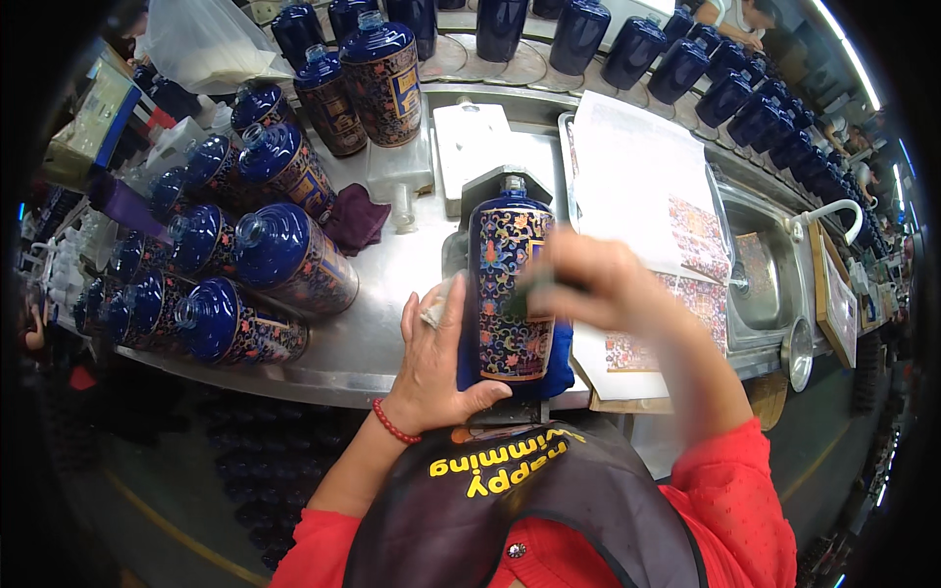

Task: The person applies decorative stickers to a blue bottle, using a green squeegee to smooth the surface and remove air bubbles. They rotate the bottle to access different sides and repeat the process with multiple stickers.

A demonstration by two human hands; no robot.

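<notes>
A dark blue bottle [490, 338] with a colourful floral label lies in front of me, its neck pointing away. My left hand [428, 358] steadies it, fingers along its left side and thumb by its base. Something small and whitish shows at those fingers. Smeared by motion, my right hand [613, 284] is closed at the label's right side. A dark green piece [520, 302] shows under its fingers, its kind too blurred to tell. Blue cloth [562, 363] lies beneath the bottle's lower right. Printed floral label sheets [698, 240] and white paper [627, 162] lie to the right.
Several labelled bottles [294, 260] crowd the metal table's left side beside a dark purple cloth [358, 218]. Plain blue bottles [676, 71] line a conveyor along the back. At right are a metal sink [769, 294] and a white curved tap [838, 214].
</notes>
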